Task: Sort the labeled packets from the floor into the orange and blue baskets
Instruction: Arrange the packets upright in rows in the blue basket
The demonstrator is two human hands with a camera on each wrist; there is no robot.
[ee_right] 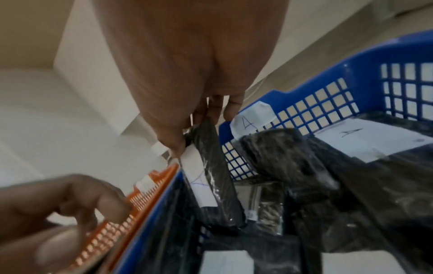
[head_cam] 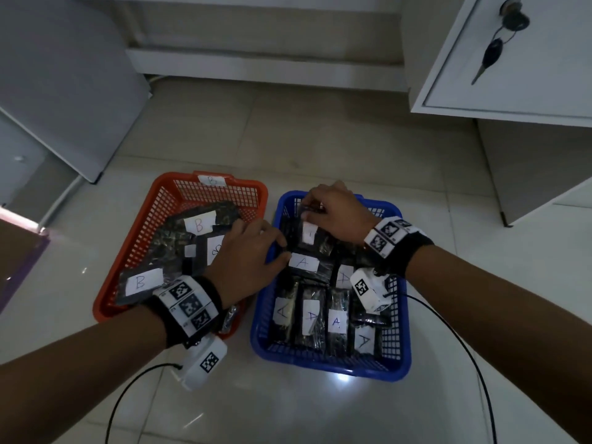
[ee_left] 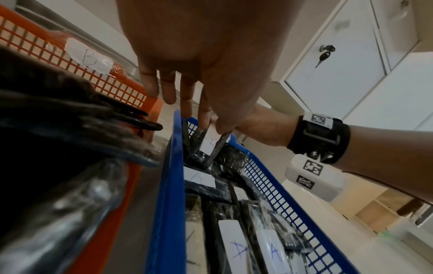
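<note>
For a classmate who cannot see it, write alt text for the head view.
The right hand pinches a dark packet upright in the blue basket of A packets. The left hand rests across both baskets' rims; the orange basket holds B packets.

Place: office-type room, floor level.
Evidence: white lockable cabinet, key hanging from its lock; pale tiled floor.
</note>
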